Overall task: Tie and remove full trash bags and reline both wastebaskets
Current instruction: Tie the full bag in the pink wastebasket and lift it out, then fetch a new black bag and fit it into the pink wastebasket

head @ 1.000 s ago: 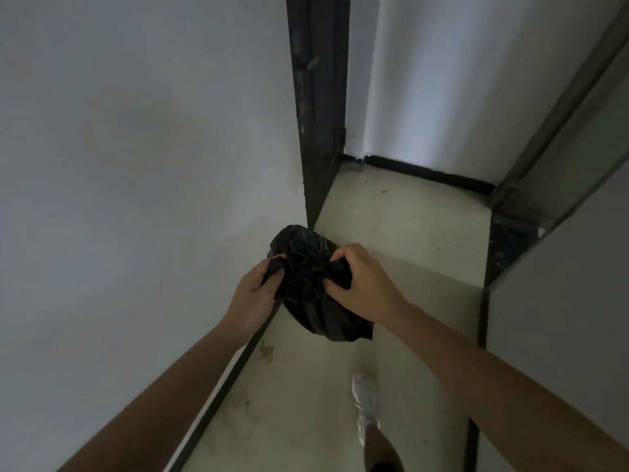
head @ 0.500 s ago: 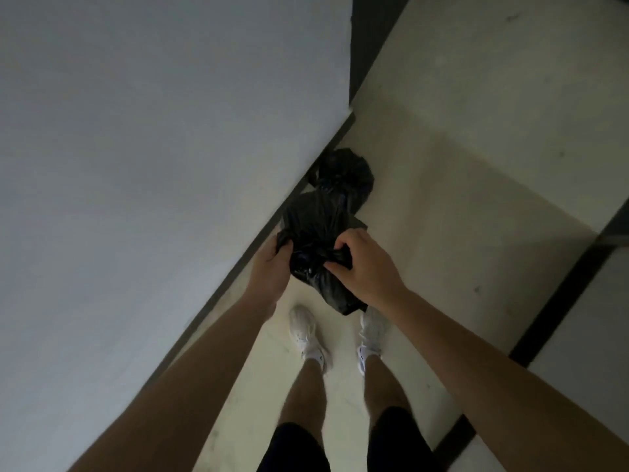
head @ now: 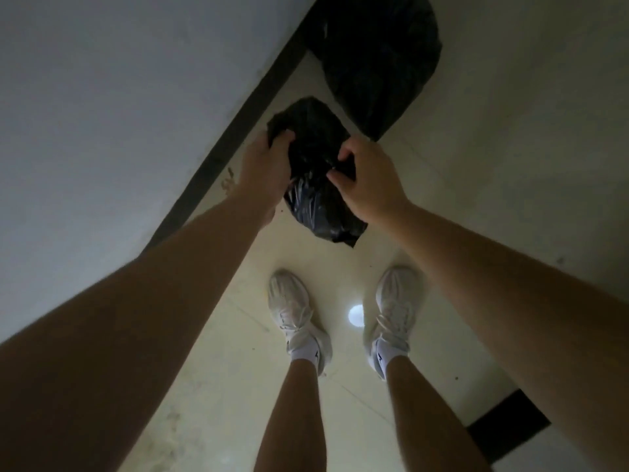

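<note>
One bag point(head: 315, 206) in left hand point(head: 262, 172), right hand point(head: 369, 180); sock mark point(head: 317, 354) blurred.

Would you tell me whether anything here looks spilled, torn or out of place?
Nothing stands out. The left hand and right hand grip a small black trash bag with no visible tear; a larger black bag lies by the baseboard.

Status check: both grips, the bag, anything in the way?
Top of small black bag pinched by left grip and right grip. Second black bag on floor ahead, against wall.
</note>
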Demonstrator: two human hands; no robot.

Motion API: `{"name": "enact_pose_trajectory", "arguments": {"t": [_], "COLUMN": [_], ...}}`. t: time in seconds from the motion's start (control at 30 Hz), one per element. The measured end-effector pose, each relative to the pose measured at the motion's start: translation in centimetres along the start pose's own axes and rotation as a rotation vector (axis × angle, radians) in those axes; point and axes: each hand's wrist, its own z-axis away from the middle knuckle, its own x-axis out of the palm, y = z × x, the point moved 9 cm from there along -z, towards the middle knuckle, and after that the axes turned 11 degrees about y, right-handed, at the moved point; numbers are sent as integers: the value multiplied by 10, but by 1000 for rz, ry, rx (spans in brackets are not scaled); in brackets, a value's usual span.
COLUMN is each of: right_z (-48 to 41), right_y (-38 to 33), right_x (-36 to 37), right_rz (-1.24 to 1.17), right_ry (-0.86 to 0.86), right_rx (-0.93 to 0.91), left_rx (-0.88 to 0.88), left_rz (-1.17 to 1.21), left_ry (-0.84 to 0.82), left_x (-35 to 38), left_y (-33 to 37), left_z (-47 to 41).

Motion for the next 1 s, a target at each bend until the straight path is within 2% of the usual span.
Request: {"name": "enact_pose_trajectory", "arguments": {"t": [0.1,0.27,0.53,0.63,0.8,0.9,1.0], "right_z": [-28,-26,30,64,132,182,254], "right_y": [8,6,-86,-153,-308,-407,-504], "right_x": [3,-6,-101,-157,-264,-300,-308], "right_rz": [17,101,187,253,194,117,40], "right_ry": [104,45,90,113,240,280,218], "right_rx": [2,24,-237,-341,-588,-776,-997], "left_rx": [63,189,486,594,744,756,718], "left_rz": [28,-30,-383,-447,-536,-503,-469], "left_ry": [54,118,223,300,526,755,966], "left_x": [-5,-21,-78,-121,-237,-326,-409], "left_y": [4,7,57,116,219,240,225], "left_z": [-30,-13,101,176,332,427,522]}}
